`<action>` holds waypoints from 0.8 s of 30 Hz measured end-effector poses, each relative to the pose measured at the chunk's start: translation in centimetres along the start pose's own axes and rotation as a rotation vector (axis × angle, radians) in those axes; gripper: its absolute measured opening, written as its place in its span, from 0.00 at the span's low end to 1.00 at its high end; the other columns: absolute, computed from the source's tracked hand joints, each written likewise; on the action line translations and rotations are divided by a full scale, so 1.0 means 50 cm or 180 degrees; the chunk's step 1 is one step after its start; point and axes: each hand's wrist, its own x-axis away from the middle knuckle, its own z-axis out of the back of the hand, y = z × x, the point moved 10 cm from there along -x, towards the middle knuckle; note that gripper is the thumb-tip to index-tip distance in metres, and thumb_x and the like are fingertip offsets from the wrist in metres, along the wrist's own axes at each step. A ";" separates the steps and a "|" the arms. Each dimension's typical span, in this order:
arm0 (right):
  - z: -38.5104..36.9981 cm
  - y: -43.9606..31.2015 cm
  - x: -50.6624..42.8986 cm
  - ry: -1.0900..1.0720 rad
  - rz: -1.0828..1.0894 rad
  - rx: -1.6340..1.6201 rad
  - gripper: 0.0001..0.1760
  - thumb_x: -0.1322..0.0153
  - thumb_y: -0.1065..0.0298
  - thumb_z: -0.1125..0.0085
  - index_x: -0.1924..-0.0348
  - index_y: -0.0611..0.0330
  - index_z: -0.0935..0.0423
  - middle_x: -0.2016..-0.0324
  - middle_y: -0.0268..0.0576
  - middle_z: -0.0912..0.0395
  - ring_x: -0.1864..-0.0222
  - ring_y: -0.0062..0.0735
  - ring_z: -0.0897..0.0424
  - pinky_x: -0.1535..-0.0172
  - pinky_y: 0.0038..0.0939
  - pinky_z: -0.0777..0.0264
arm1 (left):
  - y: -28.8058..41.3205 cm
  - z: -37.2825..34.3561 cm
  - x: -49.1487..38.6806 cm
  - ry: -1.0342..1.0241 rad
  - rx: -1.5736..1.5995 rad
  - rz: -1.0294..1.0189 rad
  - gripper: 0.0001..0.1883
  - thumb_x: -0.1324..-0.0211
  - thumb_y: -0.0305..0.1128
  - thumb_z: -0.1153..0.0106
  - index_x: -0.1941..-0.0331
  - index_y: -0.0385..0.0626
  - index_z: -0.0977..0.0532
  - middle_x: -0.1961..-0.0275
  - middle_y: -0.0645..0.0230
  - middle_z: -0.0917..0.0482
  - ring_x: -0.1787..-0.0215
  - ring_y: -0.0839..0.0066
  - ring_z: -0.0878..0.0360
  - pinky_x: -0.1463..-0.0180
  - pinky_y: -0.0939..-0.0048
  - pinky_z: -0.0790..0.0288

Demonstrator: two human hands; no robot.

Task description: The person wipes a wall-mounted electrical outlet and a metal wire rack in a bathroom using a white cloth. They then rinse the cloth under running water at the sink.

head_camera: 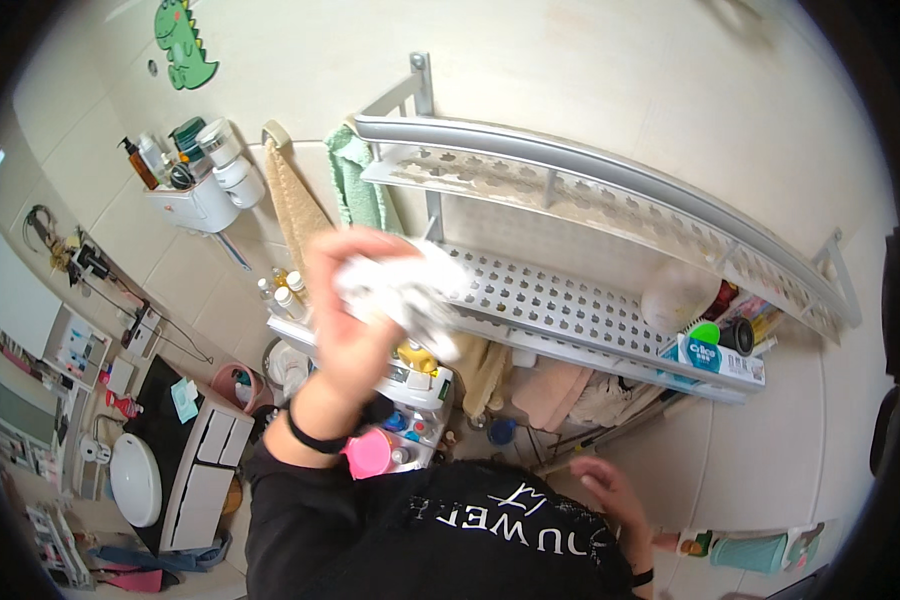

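Observation:
My left hand (345,315), raised in front of me, is closed around a crumpled white wad (401,289), either cloth or tissue; motion blur hides which. It is in front of the left end of a two-tier metal wall shelf (570,161). Brown stains mark the upper tier's perforated plate (487,176). The lower tier (547,292) has rows of small cut-outs. Low on the right, my right hand (607,487) is beside my black shirt, which partly covers it. Its fingers are slightly apart and nothing shows in them.
A toothpaste box (720,364), a green lid (703,332) and a black cylinder (736,336) crowd the lower tier's right end. Green (360,180) and tan (292,195) towels hang left of the shelf. Below are a pink cup (370,454) and a washbasin (135,480).

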 end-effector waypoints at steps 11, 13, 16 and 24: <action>-0.090 -0.465 -0.009 0.0617 0.1920 -0.0408 0.31 0.22 0.67 0.44 0.28 0.61 0.41 0.34 0.43 0.32 0.34 0.30 0.31 0.33 0.34 0.37 | -0.094 -0.400 0.162 -0.1872 0.0353 0.0220 0.28 0.45 0.29 0.45 0.37 0.43 0.31 0.42 0.63 0.20 0.43 0.60 0.30 0.36 0.59 0.40; -0.075 -0.437 -0.025 0.0845 0.1558 -0.0410 0.27 0.21 0.70 0.45 0.30 0.62 0.37 0.40 0.39 0.27 0.40 0.25 0.27 0.38 0.30 0.32 | -0.091 -0.418 0.161 -0.1793 0.0129 -0.0054 0.32 0.47 0.25 0.43 0.35 0.41 0.34 0.36 0.55 0.26 0.35 0.55 0.32 0.32 0.57 0.39; -0.044 -0.428 -0.015 0.1051 0.1708 -0.0479 0.20 0.22 0.73 0.45 0.37 0.65 0.29 0.49 0.36 0.21 0.49 0.19 0.23 0.45 0.27 0.27 | -0.101 -0.440 0.176 -0.2076 -0.0003 0.0099 0.36 0.49 0.21 0.39 0.33 0.39 0.37 0.33 0.50 0.32 0.33 0.50 0.34 0.29 0.54 0.39; 0.238 -0.476 0.250 0.3475 0.2515 -0.0337 0.17 0.23 0.75 0.44 0.42 0.66 0.25 0.52 0.41 0.17 0.51 0.26 0.19 0.46 0.29 0.24 | -0.166 -0.363 0.172 -0.2672 0.0801 0.0820 0.29 0.42 0.25 0.36 0.35 0.39 0.32 0.43 0.54 0.19 0.38 0.61 0.21 0.30 0.54 0.35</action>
